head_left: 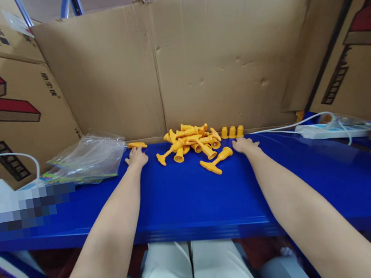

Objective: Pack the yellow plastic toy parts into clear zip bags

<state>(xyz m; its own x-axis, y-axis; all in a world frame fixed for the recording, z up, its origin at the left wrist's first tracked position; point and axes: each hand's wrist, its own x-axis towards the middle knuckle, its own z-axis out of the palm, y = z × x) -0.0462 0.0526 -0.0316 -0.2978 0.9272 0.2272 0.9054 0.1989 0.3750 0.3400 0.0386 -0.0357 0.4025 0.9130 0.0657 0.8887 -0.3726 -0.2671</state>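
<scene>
Backdrop: cardboard panels (pixel 225 57) behind the blue desk (pixel 181 200).
Yellow pile: T-handled pieces (pixel 188 132) heaped at frame centre; pulling one could drag or roll others, since they overlap.
Left hand (pixel 136 157): left of centre, fingers spread beside a yellow piece (pixel 137 145); contact unclear.
Right hand (pixel 245 145): right of centre, fingers loosely spread near three yellow cups (pixel 233 132); a careless nudge could topple them.
White cable (pixel 275 130): right of frame, might snag that wrist.

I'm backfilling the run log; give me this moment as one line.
left hand: at yellow piece beside clear bags | right hand: near three yellow cups in a row | between hands: piled yellow T-handled pieces
</scene>
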